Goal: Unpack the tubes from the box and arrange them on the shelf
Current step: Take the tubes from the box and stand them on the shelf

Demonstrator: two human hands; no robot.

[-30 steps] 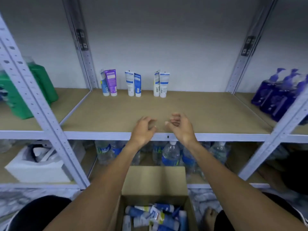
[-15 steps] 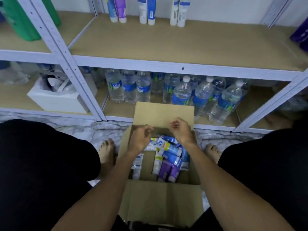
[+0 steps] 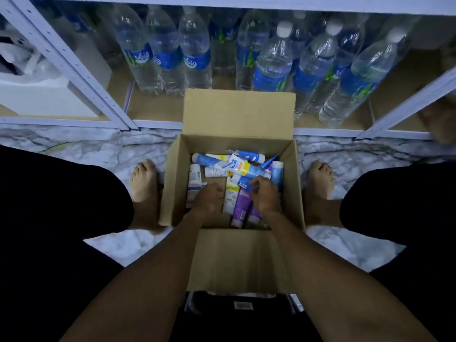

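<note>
A loose heap of plastic tubes (image 3: 234,166), blue, white, yellow-banded and purple, lies on the bottom of an open brown cardboard box (image 3: 172,183). None of them stands upright. A long blue-and-white tube (image 3: 212,161) lies slantwise across the top of the heap, a white tube (image 3: 195,175) lies along the left wall, and a purple tube (image 3: 241,207) points toward the near wall.

Both hands are down inside the box. The right hand (image 3: 265,195) is over the right half of the heap, its fingers curled and closed on a blue tube with a barcode label (image 3: 244,183). The left hand (image 3: 208,197) is beside the white tube. Its fingers are bent downward, their tips are hidden, and I cannot tell whether they hold anything.

The box's far flap (image 3: 239,112) stands up against the rack and its near flap (image 3: 237,260) folds out toward the person. The box sits on a grey-veined marble floor (image 3: 103,149), between the person's bare left foot (image 3: 144,180) and bare right foot (image 3: 320,180), with knees in black cloth on either side.

Beyond the box stands a white metal shelving rack (image 3: 74,67). Its lowest board carries a row of clear plastic water bottles with blue labels (image 3: 271,62), and a white box (image 3: 49,95) sits in the bay to the left.
</note>
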